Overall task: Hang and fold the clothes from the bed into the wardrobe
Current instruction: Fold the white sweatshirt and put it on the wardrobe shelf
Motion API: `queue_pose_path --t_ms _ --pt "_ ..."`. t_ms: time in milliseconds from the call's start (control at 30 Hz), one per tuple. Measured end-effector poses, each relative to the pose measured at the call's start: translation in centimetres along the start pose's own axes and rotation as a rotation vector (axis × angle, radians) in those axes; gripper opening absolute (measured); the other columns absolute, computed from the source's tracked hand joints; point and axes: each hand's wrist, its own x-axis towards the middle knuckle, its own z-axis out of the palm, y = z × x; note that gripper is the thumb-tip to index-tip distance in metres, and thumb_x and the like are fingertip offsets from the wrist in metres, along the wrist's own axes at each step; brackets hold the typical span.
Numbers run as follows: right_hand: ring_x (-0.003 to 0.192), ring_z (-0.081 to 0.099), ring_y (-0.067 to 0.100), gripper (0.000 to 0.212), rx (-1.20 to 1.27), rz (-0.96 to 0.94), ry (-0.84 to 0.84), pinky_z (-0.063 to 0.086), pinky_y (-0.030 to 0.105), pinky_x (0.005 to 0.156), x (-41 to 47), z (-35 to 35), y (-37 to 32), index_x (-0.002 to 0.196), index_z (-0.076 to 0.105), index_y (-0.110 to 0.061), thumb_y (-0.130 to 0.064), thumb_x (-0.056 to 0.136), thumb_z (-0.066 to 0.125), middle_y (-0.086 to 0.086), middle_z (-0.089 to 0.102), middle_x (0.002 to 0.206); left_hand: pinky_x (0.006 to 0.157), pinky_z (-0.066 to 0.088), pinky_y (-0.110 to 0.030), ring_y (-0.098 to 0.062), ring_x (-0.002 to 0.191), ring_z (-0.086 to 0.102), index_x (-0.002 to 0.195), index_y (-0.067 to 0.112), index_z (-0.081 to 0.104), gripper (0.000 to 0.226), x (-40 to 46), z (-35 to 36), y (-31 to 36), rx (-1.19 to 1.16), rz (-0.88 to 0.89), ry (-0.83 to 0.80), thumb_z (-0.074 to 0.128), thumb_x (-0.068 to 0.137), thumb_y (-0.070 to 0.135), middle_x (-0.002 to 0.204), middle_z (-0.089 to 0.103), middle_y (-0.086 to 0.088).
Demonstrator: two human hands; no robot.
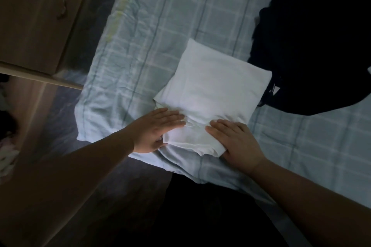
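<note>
A white garment [212, 90], folded into a rough square, lies on the bed [160, 26] with its pale blue checked sheet. My left hand [156, 130] lies flat on the garment's near left corner, fingers straight, thumb under the edge. My right hand [234, 140] presses flat on the near right corner, fingers straight and pointing left. A heap of dark clothing [313, 42] lies on the bed just right of the white garment, touching its right edge.
A wooden chest of drawers [38, 16] stands left of the bed. A wooden wardrobe panel [30, 102] runs along the near left, with pale fabric at the frame's left edge. Dark floor lies between the furniture and the bed.
</note>
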Motion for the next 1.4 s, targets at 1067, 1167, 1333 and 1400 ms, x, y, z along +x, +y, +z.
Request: queue_pose_path --t_ms 1067,1167,1333,1400 --pt "0.097 0.055 -0.011 0.03 0.773 0.806 0.431 0.04 0.01 0.081 5.5 -10.1 3.6 0.129 0.049 -0.037 -0.03 0.1 0.052 -0.029 0.055 0.106 0.053 0.038 -0.013 -0.007 0.066 0.053 0.086 0.02 0.061 0.027 14.8 -13.0 -3.4 -0.785 -0.597 0.282 0.073 0.085 0.045 0.076 0.061 0.006" --pt "0.102 0.057 0.02 0.039 0.717 0.93 0.452 0.039 0.029 0.083 6.6 -8.9 4.3 0.125 0.058 -0.012 -0.039 0.099 0.046 0.0 0.056 0.108 0.056 0.038 -0.021 -0.013 0.067 0.052 0.084 0.018 0.052 0.033 17.6 -11.6 -3.7 -0.658 -0.728 0.347 0.071 0.085 0.045 0.074 0.057 0.005" --pt "0.104 0.056 0.033 0.038 0.59 1.089 0.44 0.035 0.032 0.077 7.6 -7.8 4.6 0.119 0.056 -0.004 -0.035 0.103 0.043 0.015 0.055 0.115 0.066 0.041 -0.035 -0.026 0.079 0.062 0.101 0.02 0.047 0.037 19.8 -11.0 -1.6 -0.249 -0.839 0.478 0.062 0.089 0.052 0.086 0.062 -0.001" --pt "0.101 0.057 0.035 0.038 0.559 1.103 0.422 0.035 0.032 0.075 8.2 -7.8 4.6 0.119 0.052 -0.002 -0.035 0.104 0.041 0.017 0.055 0.116 0.087 0.045 -0.044 -0.033 0.104 0.058 0.117 0.011 0.054 0.041 19.6 -11.2 -1.0 -0.029 -0.704 0.7 0.065 0.09 0.039 0.114 0.059 -0.013"
